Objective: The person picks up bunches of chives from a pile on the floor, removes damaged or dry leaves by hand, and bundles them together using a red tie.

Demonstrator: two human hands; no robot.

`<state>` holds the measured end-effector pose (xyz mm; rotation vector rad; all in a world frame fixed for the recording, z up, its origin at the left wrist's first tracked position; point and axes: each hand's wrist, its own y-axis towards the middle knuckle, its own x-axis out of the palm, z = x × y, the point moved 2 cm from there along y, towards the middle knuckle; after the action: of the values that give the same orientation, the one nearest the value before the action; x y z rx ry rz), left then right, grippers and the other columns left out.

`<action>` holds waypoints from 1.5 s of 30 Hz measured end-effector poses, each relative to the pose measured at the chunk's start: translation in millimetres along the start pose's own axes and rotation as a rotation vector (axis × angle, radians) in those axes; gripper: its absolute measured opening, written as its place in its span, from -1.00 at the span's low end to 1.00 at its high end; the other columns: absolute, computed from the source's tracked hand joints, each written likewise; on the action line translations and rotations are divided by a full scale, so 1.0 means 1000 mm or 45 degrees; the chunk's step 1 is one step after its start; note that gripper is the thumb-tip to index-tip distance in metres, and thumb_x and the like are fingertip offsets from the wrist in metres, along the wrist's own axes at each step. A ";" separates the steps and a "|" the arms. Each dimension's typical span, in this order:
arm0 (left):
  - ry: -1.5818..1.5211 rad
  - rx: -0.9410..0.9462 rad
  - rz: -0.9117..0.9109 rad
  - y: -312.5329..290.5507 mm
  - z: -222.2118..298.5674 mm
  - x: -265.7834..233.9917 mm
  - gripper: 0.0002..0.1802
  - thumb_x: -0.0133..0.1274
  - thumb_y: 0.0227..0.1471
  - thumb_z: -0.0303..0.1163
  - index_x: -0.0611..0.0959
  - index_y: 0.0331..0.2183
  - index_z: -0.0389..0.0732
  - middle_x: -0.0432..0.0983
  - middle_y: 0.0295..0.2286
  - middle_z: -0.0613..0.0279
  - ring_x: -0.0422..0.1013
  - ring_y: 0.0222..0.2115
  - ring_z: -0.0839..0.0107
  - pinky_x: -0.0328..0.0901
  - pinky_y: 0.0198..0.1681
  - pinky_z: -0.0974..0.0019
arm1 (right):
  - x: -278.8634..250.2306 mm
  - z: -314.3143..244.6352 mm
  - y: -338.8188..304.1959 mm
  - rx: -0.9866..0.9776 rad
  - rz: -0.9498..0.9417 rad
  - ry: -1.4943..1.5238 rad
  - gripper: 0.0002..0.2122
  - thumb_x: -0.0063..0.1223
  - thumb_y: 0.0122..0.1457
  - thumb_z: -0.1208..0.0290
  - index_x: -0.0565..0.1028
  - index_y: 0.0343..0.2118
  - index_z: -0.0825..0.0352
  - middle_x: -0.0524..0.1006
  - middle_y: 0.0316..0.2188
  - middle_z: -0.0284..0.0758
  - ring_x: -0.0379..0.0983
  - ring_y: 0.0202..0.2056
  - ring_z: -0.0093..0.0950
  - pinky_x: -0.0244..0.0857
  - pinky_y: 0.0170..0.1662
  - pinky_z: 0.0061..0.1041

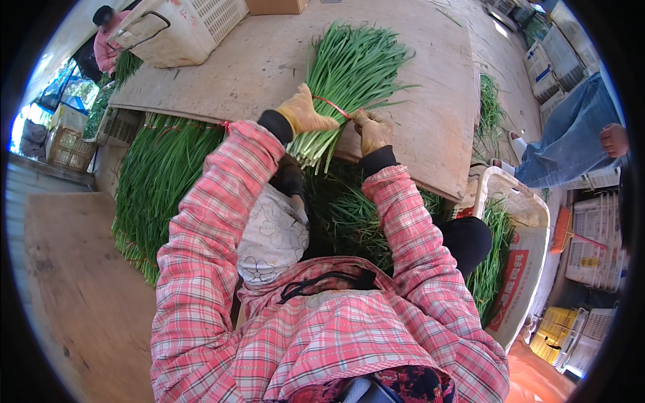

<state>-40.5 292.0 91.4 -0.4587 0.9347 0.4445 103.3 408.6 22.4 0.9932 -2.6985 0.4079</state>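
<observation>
A thick bundle of garlic chives [356, 67] lies on the wooden board in front of me, green leaves pointing away and pale stem ends over the near edge. A red tie [329, 106] runs across its lower part. My left hand [304, 113], in a yellowish glove, is closed around the left side of the stems, just below the tie. To the right of the bundle, my right hand [373, 131], gloved the same way, pinches the end of the red tie with fingers pressed together. The underside of the bundle is hidden.
Tied chives [158, 181] are heaped at my left, and loose chives [356, 215] lie beneath the wooden board [430, 121]. A white crate [541, 221] of chives stands at right. Another crate [178, 33] sits far left, near a person in pink [106, 50]. Someone in jeans [571, 134] is at right.
</observation>
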 end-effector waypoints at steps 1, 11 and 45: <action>-0.065 -0.046 -0.044 0.006 -0.001 -0.005 0.31 0.31 -0.48 0.19 0.07 0.02 -0.62 0.28 -0.10 -0.32 0.30 -0.06 0.08 0.21 -0.02 0.27 | 0.000 -0.009 -0.002 -0.060 0.067 -0.102 -0.86 0.11 0.03 0.46 0.53 -0.51 0.46 0.48 -0.58 -0.39 0.31 -0.58 -0.62 0.18 -0.49 -0.64; -1.175 0.210 -0.194 0.013 -0.003 0.020 -0.59 0.17 -0.14 -0.48 0.51 -0.17 -0.32 0.52 -0.32 0.19 0.44 -0.38 0.46 0.36 -0.32 0.38 | 0.012 -0.002 0.022 0.225 -0.227 0.194 -0.89 0.04 0.10 0.43 0.47 -0.43 0.37 0.47 -0.50 -0.42 0.34 -0.50 -0.60 0.20 -0.43 -0.63; -0.979 0.612 -0.247 -0.042 0.123 -0.098 -0.07 0.27 -0.32 -0.52 0.19 0.12 -0.31 0.34 -0.06 0.04 0.22 0.00 0.34 0.12 0.08 0.31 | 0.013 -0.102 -0.047 -1.094 -0.282 -0.649 -0.69 0.03 0.05 0.62 0.40 -0.10 0.33 0.45 -0.14 -0.28 0.44 -0.22 -0.48 0.35 -0.14 -0.49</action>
<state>12.6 309.6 244.7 0.0761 0.2243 0.1756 137.5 400.7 129.7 1.1675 -2.6305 -1.0862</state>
